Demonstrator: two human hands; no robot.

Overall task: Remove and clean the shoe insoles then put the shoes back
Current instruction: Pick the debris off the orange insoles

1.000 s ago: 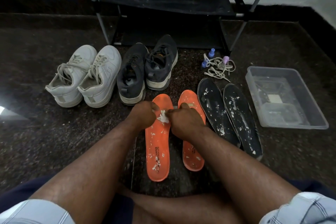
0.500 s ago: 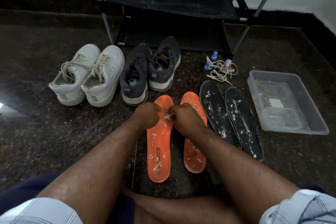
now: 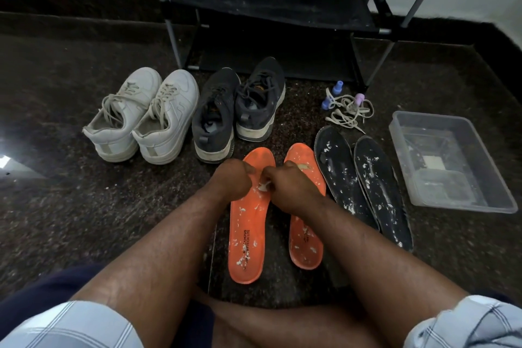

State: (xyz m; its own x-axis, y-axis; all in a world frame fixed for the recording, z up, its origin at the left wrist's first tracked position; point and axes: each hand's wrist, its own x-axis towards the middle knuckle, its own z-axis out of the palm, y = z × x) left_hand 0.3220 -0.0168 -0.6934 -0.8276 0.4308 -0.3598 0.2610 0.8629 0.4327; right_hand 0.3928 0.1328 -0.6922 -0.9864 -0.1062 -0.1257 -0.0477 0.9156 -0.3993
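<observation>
Fingers of both my left hand [image 3: 233,179] and right hand [image 3: 291,188] pinch a small white tissue scrap [image 3: 264,186] over the left orange foam insole [image 3: 248,223] on the dark floor, likely tearing a piece for wiping.

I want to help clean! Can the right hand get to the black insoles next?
Probably yes. The right hand pinches a white scrap over the orange insoles, and the black insoles lie uncovered just to its right on the floor.

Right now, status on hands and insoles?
Left hand and right hand pinching white scrap over left orange insole. Insoles flecked white. Nothing blocking.
</observation>
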